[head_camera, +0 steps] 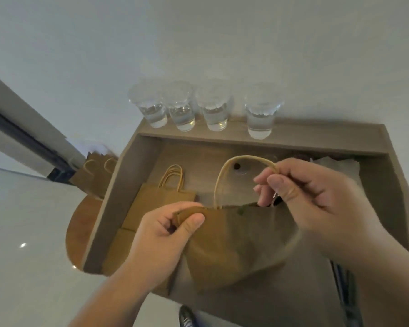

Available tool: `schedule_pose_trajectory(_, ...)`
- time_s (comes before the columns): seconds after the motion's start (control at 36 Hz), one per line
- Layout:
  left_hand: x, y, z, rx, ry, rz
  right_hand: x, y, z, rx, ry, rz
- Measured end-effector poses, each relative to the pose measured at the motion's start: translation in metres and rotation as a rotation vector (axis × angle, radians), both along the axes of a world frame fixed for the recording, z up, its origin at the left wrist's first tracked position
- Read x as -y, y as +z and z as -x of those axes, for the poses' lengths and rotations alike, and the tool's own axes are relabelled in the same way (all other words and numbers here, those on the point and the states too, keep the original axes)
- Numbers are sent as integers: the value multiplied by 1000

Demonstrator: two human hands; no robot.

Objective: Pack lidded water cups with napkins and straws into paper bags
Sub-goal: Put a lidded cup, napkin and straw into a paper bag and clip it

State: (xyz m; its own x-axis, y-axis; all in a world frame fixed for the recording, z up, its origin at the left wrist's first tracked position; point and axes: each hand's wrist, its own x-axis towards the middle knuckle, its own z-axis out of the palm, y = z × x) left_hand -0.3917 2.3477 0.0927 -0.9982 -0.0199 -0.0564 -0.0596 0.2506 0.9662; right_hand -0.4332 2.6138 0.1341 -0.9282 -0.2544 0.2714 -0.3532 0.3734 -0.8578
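Across the frame's centre sits the recessed tray [128, 197], paper bag [234, 244] held over it, left hand [161, 234] pinching its rim, right hand [316, 197] pinching the handle [234, 161]; four lidded cups [210, 107] stand beyond on the ledge, nearer the right hand, flat spare bags [156, 204] at left.

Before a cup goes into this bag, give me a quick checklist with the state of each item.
1. Left hand pinching the bag rim: ok.
2. Right hand holding the handle: ok.
3. Bag mouth open wide enough: not ok, nearly flat.
4. Bag contents: cannot tell.
5. Cups upright on the ledge, water inside: ok.
6. Lids on cups: cannot tell, blurred.
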Motion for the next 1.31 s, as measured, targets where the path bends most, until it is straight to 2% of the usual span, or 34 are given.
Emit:
schedule_pose_trajectory(0.14,13,31,-26,-55,99,25,20,23,0,-82,57,66)
schedule_pose_trajectory(0.36,69,59,-100,-108,285,33,89,41,-17,-203,212,60)
schedule_pose_trajectory(0.47,111,68,-148,-115,322,36,144,29,-30,-192,311,64)
schedule_pose_trajectory(0.58,169,67,-205,-81,378,93,215,14,-53,-224,413,-16)
schedule_pose_trajectory(0.72,259,58,-274,-46,406,113,311,31,-116,-231,553,-30)
schedule_pose_trajectory(0.78,295,52,-297,-46,433,87,348,44,-142,-194,631,-36)
schedule_pose_trajectory(0.89,363,31,-336,-69,487,182,422,55,-178,-116,760,-131)
schedule_pose_trajectory(1.0,415,12,-358,-30,564,339,487,50,-200,21,840,-143)
schedule_pose_trajectory(1.17,477,-23,-355,6,753,438,563,22,-205,247,889,-279)
schedule_pose_trajectory(1.22,494,-37,-345,99,791,534,587,8,-201,358,896,-329)
schedule_pose_trajectory(1.31,514,-58,-326,364,739,588,621,-22,-187,530,855,-379)
